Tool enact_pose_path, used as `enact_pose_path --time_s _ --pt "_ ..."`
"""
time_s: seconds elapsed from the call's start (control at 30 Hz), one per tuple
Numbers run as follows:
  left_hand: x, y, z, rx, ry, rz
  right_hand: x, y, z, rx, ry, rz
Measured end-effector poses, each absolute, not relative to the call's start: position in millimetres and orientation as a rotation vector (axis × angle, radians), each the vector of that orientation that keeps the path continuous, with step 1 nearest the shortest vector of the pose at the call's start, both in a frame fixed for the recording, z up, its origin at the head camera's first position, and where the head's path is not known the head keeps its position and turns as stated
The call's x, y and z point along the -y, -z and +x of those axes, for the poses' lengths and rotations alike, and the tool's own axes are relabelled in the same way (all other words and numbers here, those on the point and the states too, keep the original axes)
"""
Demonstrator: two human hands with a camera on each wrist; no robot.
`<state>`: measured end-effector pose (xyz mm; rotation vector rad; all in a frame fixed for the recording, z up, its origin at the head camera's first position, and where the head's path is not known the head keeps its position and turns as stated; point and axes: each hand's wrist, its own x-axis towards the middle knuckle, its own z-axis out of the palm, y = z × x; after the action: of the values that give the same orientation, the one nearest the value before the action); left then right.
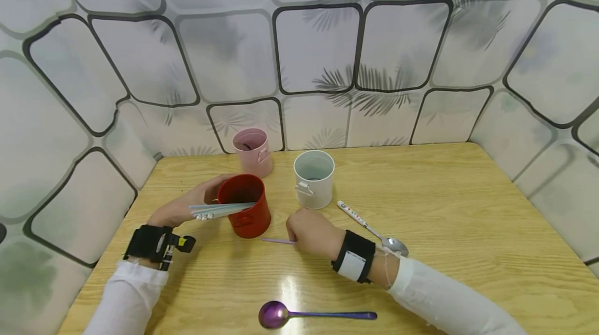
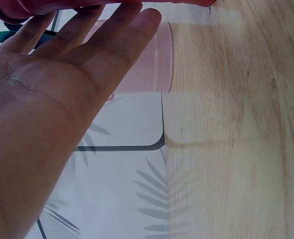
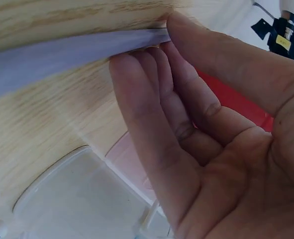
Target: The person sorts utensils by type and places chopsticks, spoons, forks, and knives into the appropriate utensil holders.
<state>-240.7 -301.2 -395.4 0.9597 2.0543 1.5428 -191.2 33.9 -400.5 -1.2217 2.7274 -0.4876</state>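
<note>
In the head view, my left hand (image 1: pixel 196 201) is at the back left of a red bucket (image 1: pixel 255 220). The left wrist view shows its fingers nearly straight, with the tips against the red wall; the thumb is out of frame there. Several thin pale-blue sticks (image 1: pixel 220 210) lie across the bucket's mouth, their white ends jutting out left over the hand. Low over the table, my right hand (image 1: pixel 314 231) pinches a thin lilac stick (image 1: pixel 276 241) at one end between thumb and fingers. The right wrist view shows this lilac stick (image 3: pixel 77 55) flat and stretching away leftward.
Behind stand a pink bucket (image 1: pixel 255 160) with something dark inside and a white bucket (image 1: pixel 318 189). A spoon with a patterned white handle (image 1: pixel 353 214) lies beyond my right wrist. Near the front edge lies a purple spoon (image 1: pixel 276 315). Patterned panels (image 1: pixel 318 49) enclose the table.
</note>
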Motion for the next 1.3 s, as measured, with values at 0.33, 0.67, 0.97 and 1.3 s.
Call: enact_pose_path --time_s 0.33,0.67,0.97,1.3 --pt "299 394 -240 -2.066 -1.538 0.952 -31 399 -189 -2.75 0.439 -1.27" --pt "299 395 -238 -2.064 -1.536 0.966 -28 396 -185 -2.71 0.352 -1.245" --pt "299 393 -238 -2.091 -1.522 0.942 -30 388 -184 -2.692 0.385 -1.269" --pt "297 392 -238 -2.057 -1.537 0.977 -31 369 -180 -2.652 0.59 -1.322"
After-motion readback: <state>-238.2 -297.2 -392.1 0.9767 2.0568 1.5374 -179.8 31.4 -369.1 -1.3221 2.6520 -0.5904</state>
